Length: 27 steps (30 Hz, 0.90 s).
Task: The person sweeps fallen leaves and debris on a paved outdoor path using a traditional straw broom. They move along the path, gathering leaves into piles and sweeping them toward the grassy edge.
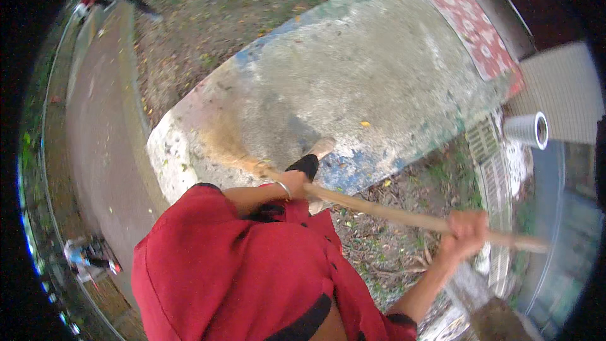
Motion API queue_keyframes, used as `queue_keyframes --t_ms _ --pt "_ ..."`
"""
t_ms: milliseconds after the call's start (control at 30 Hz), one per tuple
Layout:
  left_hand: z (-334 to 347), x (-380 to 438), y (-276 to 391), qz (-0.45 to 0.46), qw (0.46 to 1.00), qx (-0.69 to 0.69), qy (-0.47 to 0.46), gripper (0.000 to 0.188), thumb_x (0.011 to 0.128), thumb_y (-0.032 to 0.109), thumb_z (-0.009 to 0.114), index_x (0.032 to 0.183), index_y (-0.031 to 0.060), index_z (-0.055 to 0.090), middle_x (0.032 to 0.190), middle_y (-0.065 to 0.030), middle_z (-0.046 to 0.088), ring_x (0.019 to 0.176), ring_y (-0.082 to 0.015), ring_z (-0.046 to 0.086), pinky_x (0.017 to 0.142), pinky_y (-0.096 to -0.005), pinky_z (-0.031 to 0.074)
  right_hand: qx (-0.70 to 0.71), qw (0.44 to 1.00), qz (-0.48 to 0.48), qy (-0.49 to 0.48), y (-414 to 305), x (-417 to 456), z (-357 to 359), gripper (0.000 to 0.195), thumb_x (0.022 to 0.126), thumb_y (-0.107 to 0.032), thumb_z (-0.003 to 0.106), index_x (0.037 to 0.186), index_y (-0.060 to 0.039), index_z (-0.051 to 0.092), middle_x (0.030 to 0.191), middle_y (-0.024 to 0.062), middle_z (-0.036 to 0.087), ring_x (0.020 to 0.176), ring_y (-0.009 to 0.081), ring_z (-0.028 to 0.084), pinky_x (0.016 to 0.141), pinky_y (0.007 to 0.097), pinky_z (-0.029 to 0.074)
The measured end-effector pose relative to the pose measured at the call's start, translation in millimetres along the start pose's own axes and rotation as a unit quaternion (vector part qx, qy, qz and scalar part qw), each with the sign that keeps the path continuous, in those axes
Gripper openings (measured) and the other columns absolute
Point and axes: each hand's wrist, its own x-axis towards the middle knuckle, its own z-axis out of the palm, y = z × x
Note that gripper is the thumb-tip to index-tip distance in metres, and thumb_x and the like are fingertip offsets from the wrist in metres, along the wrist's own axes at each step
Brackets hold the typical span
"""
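A long wooden broom handle (383, 210) runs slantwise across the view, from centre left to lower right. My left hand (294, 183), with a bangle at its wrist, is closed around the handle near the broom head. Farther up, towards the handle's far end, my right hand (466, 233) grips it too; motion blurs it. Tan bristles (225, 139) fan out over the concrete slab (369, 57), their tips blurred. One foot (324, 147) in a light shoe, below a black trouser leg, shows on the slab just beyond my left hand.
A red floral mat (473, 28) lies at the slab's upper right end. A white ribbed cylinder (523, 130) stands beside drain grates (494, 175). Leaf-strewn soil (175, 61) borders the slab; a paved path (104, 118) curves along the left. A blurred person (87, 258) appears at lower left.
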Motion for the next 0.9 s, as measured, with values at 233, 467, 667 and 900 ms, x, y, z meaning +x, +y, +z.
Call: queue_keyframes --t_ms 233,467,667,900 --pt "-21.2 -35.3 -50.1 -0.049 0.996 0.038 0.071 0.018 0.059 0.031 0.068 0.071 0.0169 0.069 0.069 -0.0126 0.065 0.072 -0.0338 0.066 0.063 -0.0460 0.053 0.064 0.995 -0.005 -0.071 46.6 11.3 -4.2 0.038 0.095 -0.022 0.052 0.062 -0.0172 0.034 0.050 -0.0063 0.027 0.040 0.0053 0.019 0.039 0.0230 0.019" --pt "-142.1 138.6 50.3 0.304 0.883 -0.015 0.358 0.020 0.058 0.029 0.067 0.062 0.0121 0.057 0.067 -0.0103 0.057 0.074 -0.0332 0.058 0.068 -0.0470 0.044 0.094 0.953 -0.230 -0.175 -47.7 -63.2 72.0 0.042 0.097 -0.030 0.043 0.057 -0.0168 0.034 0.048 -0.0040 0.029 0.041 0.0104 0.028 0.047 0.0281 0.031" --pt "-215.1 258.7 16.7 0.378 0.841 -0.118 0.369 0.022 0.060 0.030 0.072 0.071 0.0132 0.062 0.078 -0.0086 0.057 0.084 -0.0319 0.055 0.076 -0.0422 0.044 -0.091 0.924 -0.354 -0.109 39.9 -49.4 154.6 0.040 0.098 -0.032 0.037 0.060 -0.0176 0.032 0.047 -0.0052 0.024 0.038 0.0106 0.024 0.044 0.0299 0.030" --pt "-47.0 91.5 -180.3 0.069 0.906 -0.175 0.380 0.027 0.062 0.035 0.072 0.077 0.0130 0.067 0.081 -0.0121 0.062 0.085 -0.0329 0.059 0.076 -0.0443 0.047 0.115 0.947 0.061 -0.295 129.9 -1.6 184.7 0.037 0.096 -0.026 0.044 0.061 -0.0178 0.033 0.048 -0.0057 0.031 0.039 0.0065 0.030 0.039 0.0237 0.027"
